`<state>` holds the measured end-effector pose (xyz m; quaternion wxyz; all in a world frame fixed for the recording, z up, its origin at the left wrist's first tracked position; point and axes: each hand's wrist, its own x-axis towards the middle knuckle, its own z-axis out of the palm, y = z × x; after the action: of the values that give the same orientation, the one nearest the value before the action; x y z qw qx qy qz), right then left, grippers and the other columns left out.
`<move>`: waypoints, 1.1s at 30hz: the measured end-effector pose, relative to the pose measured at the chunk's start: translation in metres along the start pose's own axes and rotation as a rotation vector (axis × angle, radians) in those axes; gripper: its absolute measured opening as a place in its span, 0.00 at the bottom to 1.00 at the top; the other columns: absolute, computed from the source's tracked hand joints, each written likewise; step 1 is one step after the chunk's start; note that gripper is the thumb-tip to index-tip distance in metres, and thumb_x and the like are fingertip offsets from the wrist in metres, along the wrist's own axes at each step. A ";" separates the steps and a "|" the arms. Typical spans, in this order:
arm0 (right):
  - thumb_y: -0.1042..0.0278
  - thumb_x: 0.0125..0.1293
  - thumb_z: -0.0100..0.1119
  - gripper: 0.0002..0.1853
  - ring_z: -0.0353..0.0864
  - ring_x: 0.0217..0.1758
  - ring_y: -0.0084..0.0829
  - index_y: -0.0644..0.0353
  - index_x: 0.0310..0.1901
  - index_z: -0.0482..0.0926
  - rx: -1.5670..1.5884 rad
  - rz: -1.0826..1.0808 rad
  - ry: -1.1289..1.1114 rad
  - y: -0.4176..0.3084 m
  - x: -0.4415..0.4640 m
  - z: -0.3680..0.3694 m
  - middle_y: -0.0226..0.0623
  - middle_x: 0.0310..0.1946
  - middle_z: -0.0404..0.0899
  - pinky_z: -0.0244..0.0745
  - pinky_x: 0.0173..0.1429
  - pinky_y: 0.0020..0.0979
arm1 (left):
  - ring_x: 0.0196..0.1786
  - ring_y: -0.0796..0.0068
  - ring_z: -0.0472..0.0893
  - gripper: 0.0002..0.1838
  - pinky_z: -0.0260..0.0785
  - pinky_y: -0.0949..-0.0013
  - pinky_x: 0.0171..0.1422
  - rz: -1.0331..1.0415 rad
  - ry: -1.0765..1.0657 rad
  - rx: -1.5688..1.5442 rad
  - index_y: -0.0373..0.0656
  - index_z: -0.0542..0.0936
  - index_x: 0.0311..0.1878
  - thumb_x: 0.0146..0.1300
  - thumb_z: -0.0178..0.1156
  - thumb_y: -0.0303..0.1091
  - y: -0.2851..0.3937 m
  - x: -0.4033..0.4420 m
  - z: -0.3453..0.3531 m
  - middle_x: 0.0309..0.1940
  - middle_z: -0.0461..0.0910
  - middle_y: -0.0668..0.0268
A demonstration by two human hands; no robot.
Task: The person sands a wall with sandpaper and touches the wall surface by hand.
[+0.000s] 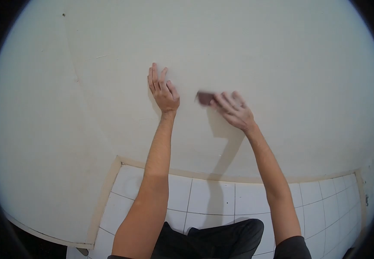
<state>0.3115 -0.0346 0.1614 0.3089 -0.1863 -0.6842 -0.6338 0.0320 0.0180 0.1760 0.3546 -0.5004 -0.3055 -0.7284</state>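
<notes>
Left hand [165, 96] against wall [290, 60]; right hand [235, 113] holds blurred brown piece [204, 98].

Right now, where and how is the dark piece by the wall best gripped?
Probably by the right end of the dark piece, coming from the right, where the right hand holds it; its flat-looking left end juts free. Blur hides its thickness.

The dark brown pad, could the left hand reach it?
Probably yes: the left hand looks empty, only bare wall shows between it and the dark brown pad, whose near end the right hand leaves uncovered.
</notes>
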 end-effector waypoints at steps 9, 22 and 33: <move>0.62 0.71 0.59 0.26 0.75 0.71 0.29 0.38 0.70 0.78 -0.057 0.121 0.023 0.000 0.001 -0.002 0.25 0.72 0.74 0.68 0.79 0.39 | 0.82 0.46 0.59 0.25 0.49 0.42 0.86 -0.005 -0.022 -0.008 0.43 0.72 0.70 0.69 0.47 0.25 0.000 0.000 0.000 0.80 0.62 0.52; 0.65 0.66 0.65 0.26 0.73 0.72 0.34 0.41 0.67 0.83 -0.030 0.244 0.091 -0.002 -0.001 0.003 0.30 0.72 0.75 0.63 0.76 0.41 | 0.82 0.46 0.60 0.27 0.51 0.42 0.86 -0.002 -0.015 -0.001 0.45 0.72 0.70 0.67 0.48 0.24 0.000 0.001 0.001 0.80 0.63 0.52; 0.69 0.65 0.62 0.26 0.75 0.72 0.38 0.49 0.67 0.80 -0.009 0.274 0.121 0.043 0.069 -0.015 0.34 0.73 0.75 0.69 0.74 0.43 | 0.82 0.45 0.59 0.27 0.49 0.41 0.86 -0.012 -0.022 -0.001 0.42 0.72 0.69 0.67 0.47 0.24 0.000 0.001 0.000 0.80 0.63 0.51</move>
<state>0.2911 -0.0532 0.2394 0.4324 -0.2408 -0.6295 -0.5990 0.0315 0.0179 0.1766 0.3467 -0.5067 -0.3120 -0.7251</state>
